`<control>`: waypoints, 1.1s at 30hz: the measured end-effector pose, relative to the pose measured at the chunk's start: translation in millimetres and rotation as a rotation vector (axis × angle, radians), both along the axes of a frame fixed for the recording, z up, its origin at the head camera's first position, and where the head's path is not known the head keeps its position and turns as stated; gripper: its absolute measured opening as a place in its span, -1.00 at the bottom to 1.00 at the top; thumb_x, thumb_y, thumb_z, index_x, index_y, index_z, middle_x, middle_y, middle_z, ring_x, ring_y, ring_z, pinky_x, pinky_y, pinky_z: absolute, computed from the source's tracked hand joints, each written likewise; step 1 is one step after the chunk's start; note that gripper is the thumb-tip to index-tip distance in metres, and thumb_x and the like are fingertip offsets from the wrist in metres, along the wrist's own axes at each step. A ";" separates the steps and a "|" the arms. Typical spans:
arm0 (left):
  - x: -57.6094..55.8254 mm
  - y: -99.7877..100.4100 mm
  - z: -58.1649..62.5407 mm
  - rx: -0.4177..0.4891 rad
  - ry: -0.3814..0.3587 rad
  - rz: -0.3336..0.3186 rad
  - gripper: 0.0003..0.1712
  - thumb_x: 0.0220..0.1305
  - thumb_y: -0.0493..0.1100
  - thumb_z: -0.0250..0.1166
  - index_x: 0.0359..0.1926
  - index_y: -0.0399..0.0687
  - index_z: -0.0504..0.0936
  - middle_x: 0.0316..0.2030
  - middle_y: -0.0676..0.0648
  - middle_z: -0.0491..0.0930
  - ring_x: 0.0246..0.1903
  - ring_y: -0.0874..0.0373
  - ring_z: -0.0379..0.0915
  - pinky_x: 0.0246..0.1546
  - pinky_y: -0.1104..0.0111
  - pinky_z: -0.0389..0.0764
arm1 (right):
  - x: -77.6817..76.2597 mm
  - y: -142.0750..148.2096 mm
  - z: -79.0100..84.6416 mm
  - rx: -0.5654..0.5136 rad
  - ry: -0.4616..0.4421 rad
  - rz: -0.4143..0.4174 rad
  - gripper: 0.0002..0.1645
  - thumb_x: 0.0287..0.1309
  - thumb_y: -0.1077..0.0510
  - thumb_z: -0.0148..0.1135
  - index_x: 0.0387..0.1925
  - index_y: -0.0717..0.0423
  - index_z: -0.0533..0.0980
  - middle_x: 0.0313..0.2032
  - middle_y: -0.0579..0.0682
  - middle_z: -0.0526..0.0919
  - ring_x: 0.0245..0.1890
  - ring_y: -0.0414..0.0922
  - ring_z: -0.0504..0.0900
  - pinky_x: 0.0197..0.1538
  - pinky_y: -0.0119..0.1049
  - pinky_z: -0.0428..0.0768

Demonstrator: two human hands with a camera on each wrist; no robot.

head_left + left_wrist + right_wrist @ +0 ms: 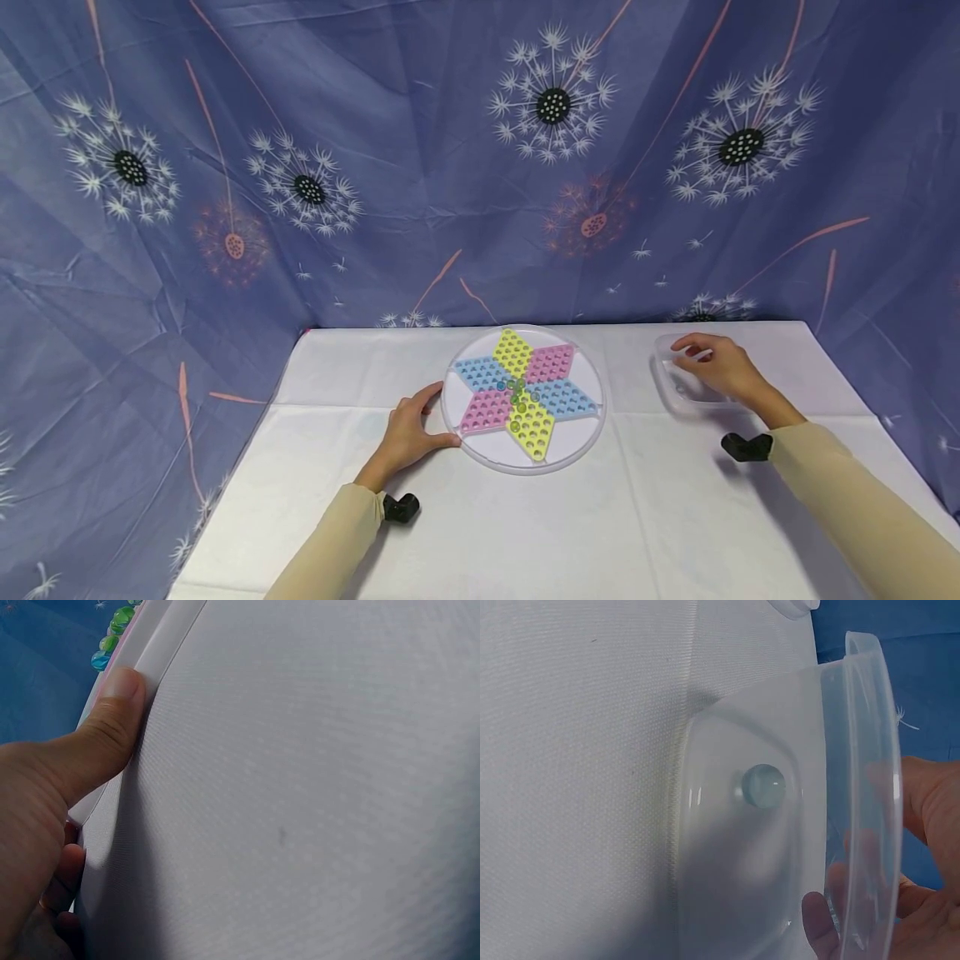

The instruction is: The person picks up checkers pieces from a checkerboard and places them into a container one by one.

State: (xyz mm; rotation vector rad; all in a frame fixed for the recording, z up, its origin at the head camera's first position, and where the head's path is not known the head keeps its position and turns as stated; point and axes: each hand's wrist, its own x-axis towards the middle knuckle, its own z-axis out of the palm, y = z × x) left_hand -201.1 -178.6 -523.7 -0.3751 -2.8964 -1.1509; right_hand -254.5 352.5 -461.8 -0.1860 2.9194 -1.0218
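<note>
A round white Chinese checkers board [480, 454] with a yellow, pink and blue star lies on the table, several glass marbles [515, 427] sitting mostly near its centre. At the board's left edge, my left hand [405, 432] holds the rim, thumb on the near side; the left wrist view shows the thumb pressed to the rim. My right hand [720, 367] is over a clear plastic container [663, 392], its thumb and index finger apart. Inside the container lies a clear marble [764, 786]. The right fingers show partly through the container's wall.
A white cloth covers the table [570, 533]. Behind and beside it hangs a blue curtain [420, 167] with a dandelion print. A small black device [401, 507] sits at the left wrist and another black device [747, 447] at the right.
</note>
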 end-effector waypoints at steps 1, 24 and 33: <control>-0.1 0.2 0.3 0.001 -0.001 0.002 0.19 -0.16 0.11 0.72 0.50 -0.03 0.38 -0.20 -0.01 0.46 -0.24 0.10 0.23 -0.06 0.11 0.24 | 0.2 -0.6 0.5 -0.002 0.000 0.000 -0.56 0.42 -0.03 0.28 0.16 0.14 0.60 0.07 0.36 0.58 -0.01 0.29 0.61 -0.02 0.17 0.57; -0.8 -1.9 -2.7 -0.001 -0.019 0.007 0.21 -0.16 0.12 0.72 0.52 0.02 0.35 -0.20 0.00 0.44 -0.23 0.09 0.23 -0.05 0.14 0.22 | -4.3 -13.8 19.8 0.028 0.121 0.019 -0.65 0.42 0.00 0.28 0.08 0.11 0.65 0.00 0.27 0.64 -0.14 0.14 0.62 -0.23 -0.13 0.52; -0.9 -0.1 0.7 -0.011 -0.019 0.014 0.21 -0.16 0.14 0.72 0.52 0.03 0.35 -0.20 -0.01 0.45 -0.23 0.11 0.21 -0.08 0.15 0.23 | -10.4 -43.0 24.6 0.014 0.239 0.076 -0.76 0.41 0.09 0.29 0.00 0.09 0.67 -0.07 0.20 0.62 -0.18 0.12 0.60 -0.21 -0.05 0.53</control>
